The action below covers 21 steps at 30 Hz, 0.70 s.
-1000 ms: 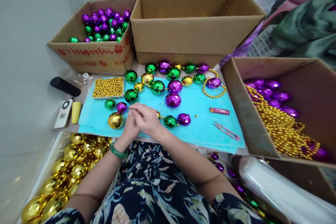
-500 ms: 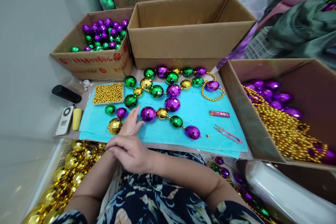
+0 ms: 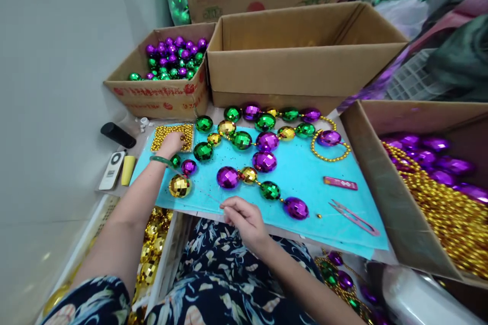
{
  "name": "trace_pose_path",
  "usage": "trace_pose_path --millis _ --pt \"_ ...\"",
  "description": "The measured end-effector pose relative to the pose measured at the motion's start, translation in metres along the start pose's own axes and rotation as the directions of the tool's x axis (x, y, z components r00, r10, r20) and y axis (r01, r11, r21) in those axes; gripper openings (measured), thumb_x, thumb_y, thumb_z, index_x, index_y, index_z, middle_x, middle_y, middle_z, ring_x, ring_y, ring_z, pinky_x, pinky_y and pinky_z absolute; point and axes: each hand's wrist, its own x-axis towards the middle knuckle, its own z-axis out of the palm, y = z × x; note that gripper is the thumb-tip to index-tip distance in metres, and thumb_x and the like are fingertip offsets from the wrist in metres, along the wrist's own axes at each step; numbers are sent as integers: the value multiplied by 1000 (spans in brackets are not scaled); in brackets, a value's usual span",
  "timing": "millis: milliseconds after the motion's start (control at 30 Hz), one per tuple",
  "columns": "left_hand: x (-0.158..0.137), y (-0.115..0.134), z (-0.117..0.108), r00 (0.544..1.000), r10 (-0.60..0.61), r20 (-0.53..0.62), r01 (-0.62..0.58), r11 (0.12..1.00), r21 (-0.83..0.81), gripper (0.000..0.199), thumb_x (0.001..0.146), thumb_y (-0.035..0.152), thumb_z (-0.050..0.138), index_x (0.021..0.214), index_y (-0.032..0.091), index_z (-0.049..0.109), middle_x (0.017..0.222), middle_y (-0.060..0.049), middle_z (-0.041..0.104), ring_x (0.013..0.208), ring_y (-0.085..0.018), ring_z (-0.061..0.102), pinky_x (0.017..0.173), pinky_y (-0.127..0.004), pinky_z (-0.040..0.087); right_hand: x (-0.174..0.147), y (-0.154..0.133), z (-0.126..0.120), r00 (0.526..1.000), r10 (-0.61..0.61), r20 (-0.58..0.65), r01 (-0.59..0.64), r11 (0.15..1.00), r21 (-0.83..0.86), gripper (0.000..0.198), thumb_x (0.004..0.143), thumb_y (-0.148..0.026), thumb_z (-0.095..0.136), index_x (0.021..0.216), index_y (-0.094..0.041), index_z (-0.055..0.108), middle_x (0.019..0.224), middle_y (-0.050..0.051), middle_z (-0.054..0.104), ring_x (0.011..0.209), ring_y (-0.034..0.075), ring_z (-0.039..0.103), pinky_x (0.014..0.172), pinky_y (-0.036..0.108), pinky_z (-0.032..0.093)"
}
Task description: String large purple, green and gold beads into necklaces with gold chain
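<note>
My left hand (image 3: 171,145) reaches into a shallow tray of small gold beads (image 3: 162,134), its fingers closed and bent down among them; what they pinch is too small to make out. A green bangle (image 3: 163,161) circles that wrist. Near the table's front edge my right hand (image 3: 246,218) is closed, with thumb and fingertips pinching a thin clear thread (image 3: 204,192) that runs up and left. A strand of large faceted purple, gold and green beads (image 3: 270,190) lies to its upper right. Beside my left forearm sit a big gold bead (image 3: 180,186) and a purple bead (image 3: 188,167).
On the blue cloth (image 3: 297,172) lie thread snips (image 3: 354,217), a pink-red packet (image 3: 340,183) and one small gold bead (image 3: 319,216). Cardboard boxes stand behind, one holding purple and green balls (image 3: 175,58). Another box (image 3: 404,213) with gold bead strings is at right.
My left hand has moved up and left from the large beads to the tray of small gold beads. My right hand has come off my left wrist and moved right, now pinching the thread.
</note>
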Motion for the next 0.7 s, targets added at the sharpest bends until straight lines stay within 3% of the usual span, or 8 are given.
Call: trace_pose_path --millis 233,333,400,467,533,600,633,700 --pt "-1 0 6 998 -42 -54 27 967 -254 13 70 13 60 74 14 72 90 -13 71 101 -28 61 95 -39 42 -1 -1 -30 979 99 -181 -93 995 40 22 81 -38 59 82 -17 64 57 0 57 51 11 50 48 24 41" --pt "-13 8 -2 988 -70 -139 6 909 -416 20 75 17 55 85 13 72 100 -14 69 107 -26 58 99 -40 40 -2 1 -35 966 93 -240 -92 996 15 23 82 -39 58 87 -17 64 56 -1 56 50 12 50 47 24 41" --pt "-30 20 -8 984 -76 -162 -21 850 -527 26 79 22 54 97 13 70 99 -12 69 99 -22 62 91 -38 47 -2 3 -36 962 86 -259 -88 996 3 23 82 -38 58 91 -17 64 56 -1 56 50 12 49 46 24 40" --pt "-51 34 -13 994 -57 -97 -34 672 -740 30 79 27 57 103 13 67 91 -9 70 84 -17 65 77 -32 52 -1 4 -35 959 77 -271 -81 997 -2 22 82 -38 57 90 -17 64 56 -1 55 49 12 48 46 24 39" --pt "-73 48 -19 998 13 60 55 226 -973 29 74 27 66 99 13 66 87 -7 69 75 -14 66 67 -25 52 2 5 -34 955 67 -290 -71 997 -4 21 82 -37 58 85 -17 63 55 -1 54 50 12 48 46 24 39" --pt "-92 59 -24 981 91 172 182 -111 -977 23 71 21 70 93 13 67 84 -6 69 71 -11 65 62 -21 51 4 6 -32 951 60 -302 -66 998 -11 20 81 -37 59 82 -17 63 54 -1 53 49 12 48 46 24 38" --pt "-99 63 -26 972 113 206 224 -189 -956 20 72 18 69 91 13 67 83 -5 69 69 -10 65 60 -19 50 5 7 -31 951 58 -303 -66 998 -17 20 81 -37 59 81 -17 63 53 -2 52 49 11 48 46 24 38" --pt "-108 68 -29 963 133 235 263 -261 -929 16 74 15 67 90 12 68 82 -6 69 68 -9 65 58 -18 50 6 8 -30 953 56 -297 -68 997 -31 20 81 -37 59 79 -17 62 53 -2 51 48 11 47 45 24 37"
